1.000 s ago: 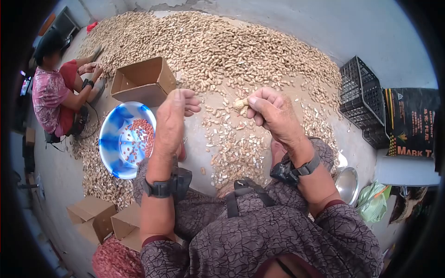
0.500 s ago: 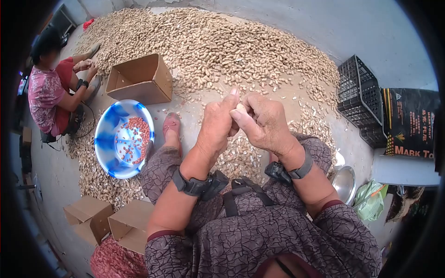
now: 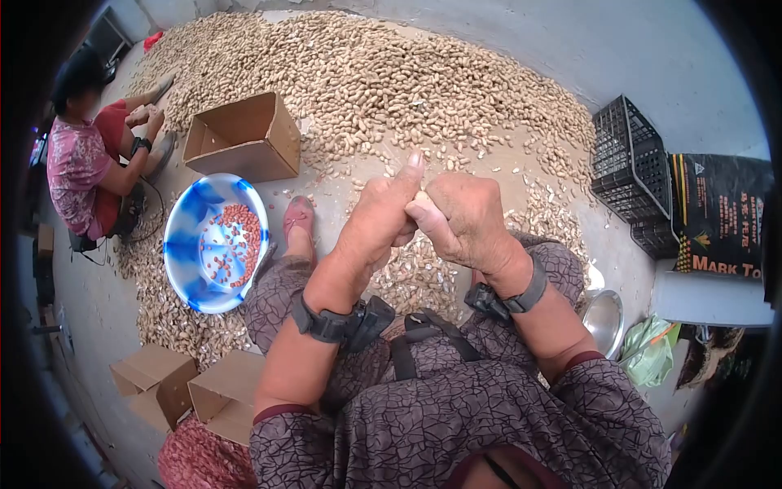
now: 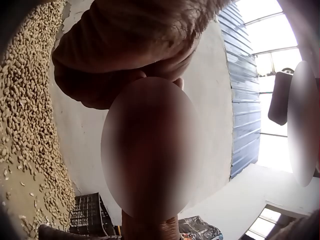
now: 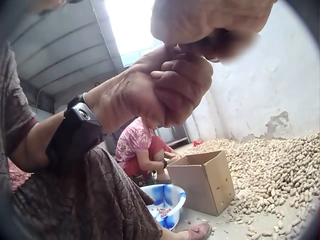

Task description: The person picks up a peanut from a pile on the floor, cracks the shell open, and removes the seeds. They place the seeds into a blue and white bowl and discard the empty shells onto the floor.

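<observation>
My two hands meet over my lap in the head view, pressed together around one peanut pod (image 3: 421,196), of which only a pale sliver shows between them. My left hand (image 3: 381,213) curls round it with the thumb pointing up. My right hand (image 3: 456,218) pinches it from the other side. In the right wrist view the left hand (image 5: 165,87) is a closed fist against my right fingers (image 5: 200,25). The left wrist view is mostly blurred skin. A blue and white basin (image 3: 186,244) with red shelled peanuts sits on the floor to my left.
A wide heap of unshelled peanuts (image 3: 391,77) covers the floor ahead. An open cardboard box (image 3: 240,140) stands beyond the basin, more boxes (image 3: 175,387) lie near my left. Another person (image 3: 77,163) sits far left. Black crate (image 3: 627,167), metal bowl (image 3: 607,322) on the right.
A second ago my hands were apart, the right one holding the pod alone; the left hand came across and closed on it. Since half a second ago they hardly moved.
</observation>
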`<state>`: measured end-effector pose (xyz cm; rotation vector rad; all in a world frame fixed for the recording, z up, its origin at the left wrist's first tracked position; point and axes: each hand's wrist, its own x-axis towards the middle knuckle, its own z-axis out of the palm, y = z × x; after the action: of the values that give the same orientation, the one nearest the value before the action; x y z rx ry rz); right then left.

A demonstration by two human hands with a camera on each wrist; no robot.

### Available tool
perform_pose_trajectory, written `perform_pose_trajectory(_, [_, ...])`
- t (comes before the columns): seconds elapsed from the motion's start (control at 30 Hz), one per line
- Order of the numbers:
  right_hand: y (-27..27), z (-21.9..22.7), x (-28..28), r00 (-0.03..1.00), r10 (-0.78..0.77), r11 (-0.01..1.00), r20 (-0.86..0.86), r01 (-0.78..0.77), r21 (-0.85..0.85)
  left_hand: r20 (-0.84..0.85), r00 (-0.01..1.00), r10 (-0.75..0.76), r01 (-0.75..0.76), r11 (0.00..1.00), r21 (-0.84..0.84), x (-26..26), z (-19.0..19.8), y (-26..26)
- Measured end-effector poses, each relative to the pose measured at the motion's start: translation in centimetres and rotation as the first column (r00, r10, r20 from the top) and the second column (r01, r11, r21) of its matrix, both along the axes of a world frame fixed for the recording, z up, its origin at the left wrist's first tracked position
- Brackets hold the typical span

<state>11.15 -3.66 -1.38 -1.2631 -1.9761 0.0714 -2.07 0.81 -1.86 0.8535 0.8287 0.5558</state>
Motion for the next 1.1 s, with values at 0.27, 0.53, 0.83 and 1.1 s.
perform_pose_trajectory(0.27, [0.0, -0.4, -0.8, 0.987, -0.03, 0.998, -0.157, 0.038, 0.05, 0.023, 1.0, -0.012, 0.012, 1.0, -0.019, 0.6, 0.2, -0.8])
perform_pose_trajectory(0.53, [-0.9, 1.2, -1.5, 0.834, -0.135, 0.981, -0.535, 0.036, -0.191, 0.14, 0.98, 0.14, -0.195, 0.813, 0.549, 1.1, -3.0, -1.7])
perform_pose_trajectory(0.83, [-1.5, 1.7, -1.2, 0.642, -0.222, 0.915, -0.734, -0.124, -0.385, 0.139, 0.91, 0.39, -0.035, -0.261, 0.965, 1.3, -1.3, -1.4])
perform_pose_trajectory(1.1, [-0.8, 2.6, 0.0, 0.118, -0.514, 0.713, -0.85, -0.493, -0.499, 0.356, 0.925, 0.133, -0.195, 0.97, 0.143, 1.1, 0.0, -1.3])
